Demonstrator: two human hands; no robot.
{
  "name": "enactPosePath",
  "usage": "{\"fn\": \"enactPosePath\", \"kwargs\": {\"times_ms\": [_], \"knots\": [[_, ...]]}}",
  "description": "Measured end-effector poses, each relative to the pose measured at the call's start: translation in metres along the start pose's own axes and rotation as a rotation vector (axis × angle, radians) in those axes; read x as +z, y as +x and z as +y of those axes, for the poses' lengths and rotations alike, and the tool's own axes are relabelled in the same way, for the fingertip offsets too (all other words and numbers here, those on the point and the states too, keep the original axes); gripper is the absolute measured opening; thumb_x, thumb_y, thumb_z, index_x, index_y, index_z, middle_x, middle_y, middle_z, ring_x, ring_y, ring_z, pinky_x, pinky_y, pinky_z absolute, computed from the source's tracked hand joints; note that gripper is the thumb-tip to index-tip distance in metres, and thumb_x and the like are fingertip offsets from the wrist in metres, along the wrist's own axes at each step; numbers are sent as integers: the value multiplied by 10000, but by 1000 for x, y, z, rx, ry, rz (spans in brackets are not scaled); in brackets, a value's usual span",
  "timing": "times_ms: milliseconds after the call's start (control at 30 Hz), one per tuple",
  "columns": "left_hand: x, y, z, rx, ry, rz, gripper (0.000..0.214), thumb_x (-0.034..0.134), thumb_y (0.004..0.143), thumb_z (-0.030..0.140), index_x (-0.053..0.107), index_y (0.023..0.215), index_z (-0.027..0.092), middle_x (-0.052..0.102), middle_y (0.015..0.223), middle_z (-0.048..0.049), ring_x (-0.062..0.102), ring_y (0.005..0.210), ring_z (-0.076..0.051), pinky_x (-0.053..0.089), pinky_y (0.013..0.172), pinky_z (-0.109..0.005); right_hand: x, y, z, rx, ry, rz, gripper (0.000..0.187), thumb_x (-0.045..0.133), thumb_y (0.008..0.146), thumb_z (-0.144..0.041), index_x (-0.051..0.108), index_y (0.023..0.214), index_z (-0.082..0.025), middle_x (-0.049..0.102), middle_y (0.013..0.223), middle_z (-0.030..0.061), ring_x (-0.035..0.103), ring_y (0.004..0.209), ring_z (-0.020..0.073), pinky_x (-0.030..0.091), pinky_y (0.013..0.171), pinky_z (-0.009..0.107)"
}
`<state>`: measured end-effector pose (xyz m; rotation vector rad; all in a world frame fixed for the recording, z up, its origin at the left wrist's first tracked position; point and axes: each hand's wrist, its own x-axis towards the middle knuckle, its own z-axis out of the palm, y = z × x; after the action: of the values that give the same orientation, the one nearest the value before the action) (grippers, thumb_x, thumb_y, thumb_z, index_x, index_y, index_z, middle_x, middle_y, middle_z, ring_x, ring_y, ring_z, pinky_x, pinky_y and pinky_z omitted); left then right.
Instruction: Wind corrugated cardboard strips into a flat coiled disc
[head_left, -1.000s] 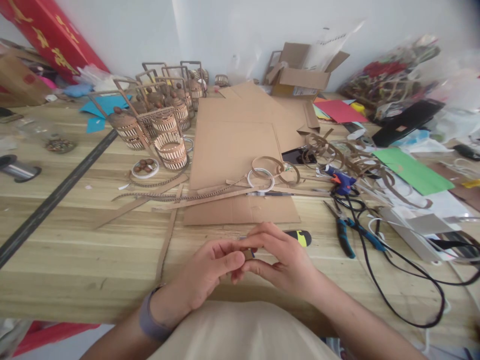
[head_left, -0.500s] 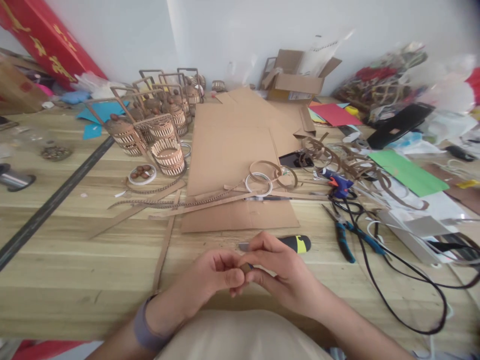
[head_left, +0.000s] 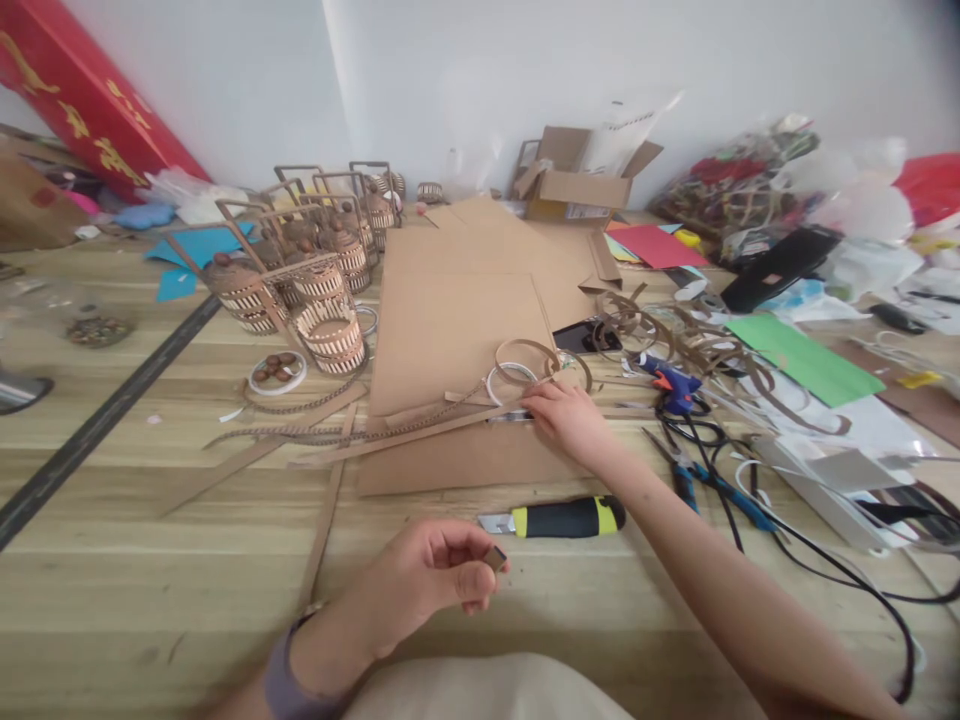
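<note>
My left hand [head_left: 431, 580] is closed near the table's front edge, pinching a small brown piece [head_left: 494, 558] with a dark edge between thumb and fingers. My right hand [head_left: 566, 420] reaches over the cardboard sheet [head_left: 457, 320], its fingers bent down together among brown strips [head_left: 420, 430]. Beside its fingertips are a white ring [head_left: 511, 384] and a thin dark-and-silver tool [head_left: 506, 414], partly covered. What those fingertips grip, if anything, is hidden. Between my hands lies a utility knife [head_left: 562, 518] with its blade out, pointing left.
Several small woven baskets [head_left: 330, 335] with handles stand at back left, near a white dish [head_left: 279, 373] of brown beads. At right are a blue glue gun [head_left: 675, 382], pliers [head_left: 686, 480], looping black cable [head_left: 862, 590] and coiled strips [head_left: 637, 320]. An open carton [head_left: 585, 190] stands behind.
My right hand has left the small brown piece and moved forward to the strips on the cardboard. My left hand keeps the piece. The utility knife is now uncovered.
</note>
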<state>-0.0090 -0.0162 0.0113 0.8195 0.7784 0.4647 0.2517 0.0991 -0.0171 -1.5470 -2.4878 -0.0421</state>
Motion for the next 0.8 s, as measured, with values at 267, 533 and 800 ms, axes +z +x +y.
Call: {"fn": "enactPosePath", "kwargs": {"times_ms": [267,533,800], "knots": [[-2,6,2,102,30,2,566,816,630,654,710,833,135,602,726,-2,482,645,-116,390,646,-254,-13,0,9,1,-135,29,230,475,976,-196,694,929,-147,707,962,147,590,959,296,378,803,393],[-6,14,-2,313,-114,115,386,806,726,551,757,855,191,654,1184,-70,553,934,-186,433,818,-268,-34,-48,-63,-79,283,318,125,482,981,-187,606,964,-194,683,899,80,620,855,232,442,738,354],[2,5,1,410,-217,95,301,793,785,475,772,888,193,639,1024,-56,528,874,-146,439,711,-210,-55,-62,-84,-217,459,259,175,491,1013,-280,663,1017,-245,718,981,59,661,902,203,518,771,357]]}}
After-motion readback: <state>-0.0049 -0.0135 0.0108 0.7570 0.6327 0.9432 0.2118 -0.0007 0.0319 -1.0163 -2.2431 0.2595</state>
